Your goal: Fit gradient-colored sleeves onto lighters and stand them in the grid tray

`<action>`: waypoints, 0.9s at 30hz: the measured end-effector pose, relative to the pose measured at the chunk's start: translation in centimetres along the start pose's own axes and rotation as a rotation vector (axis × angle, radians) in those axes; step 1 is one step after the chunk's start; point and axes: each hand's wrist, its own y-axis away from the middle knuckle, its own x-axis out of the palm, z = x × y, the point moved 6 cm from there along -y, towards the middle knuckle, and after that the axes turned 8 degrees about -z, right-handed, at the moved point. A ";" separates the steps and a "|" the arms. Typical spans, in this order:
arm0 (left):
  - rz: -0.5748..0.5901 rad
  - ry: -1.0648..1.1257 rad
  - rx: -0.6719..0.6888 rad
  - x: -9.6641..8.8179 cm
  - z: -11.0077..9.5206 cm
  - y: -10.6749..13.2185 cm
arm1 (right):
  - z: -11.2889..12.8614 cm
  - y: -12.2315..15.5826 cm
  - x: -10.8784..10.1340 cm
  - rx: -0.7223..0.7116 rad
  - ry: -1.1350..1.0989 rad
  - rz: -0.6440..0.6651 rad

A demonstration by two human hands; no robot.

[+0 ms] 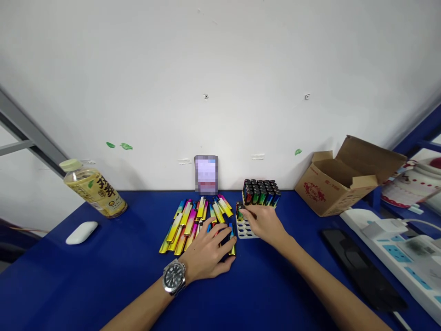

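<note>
Several shiny yellow, pink and blue lighters [193,221] lie loose in a heap on the blue table [103,276]. My left hand [208,252], with a wristwatch on its wrist, rests on the heap's near right side, its fingers curled over a few lighters. My right hand [262,222] pinches one lighter [239,211] upright at the left end of a white slotted tray [245,230]. The tray's far half holds several upright lighters with black tops [261,192].
A tea bottle [93,188] lies tilted at far left, a white mouse [81,232] near it. An open cardboard box [339,181] stands at back right. A black flat object [361,271] and a white power strip [396,250] lie at right. A small card [206,174] leans on the wall.
</note>
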 end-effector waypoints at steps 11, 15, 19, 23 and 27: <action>-0.126 -0.094 -0.259 -1.3 1.3 0.1 | 6.0 2.9 2.3 0.077 0.427 0.467; -0.003 -0.172 -0.330 -0.4 1.9 0.4 | 6.7 3.3 2.4 0.118 0.429 0.515; 0.039 -0.175 -0.322 0.1 1.9 0.6 | 6.8 3.6 2.3 0.122 0.408 0.593; 0.012 -0.150 -0.307 -0.1 1.7 0.5 | 6.0 3.2 1.5 0.218 0.270 0.585; -0.017 -0.139 -0.305 -0.4 1.6 0.3 | 4.7 2.2 -0.1 0.248 -0.080 0.315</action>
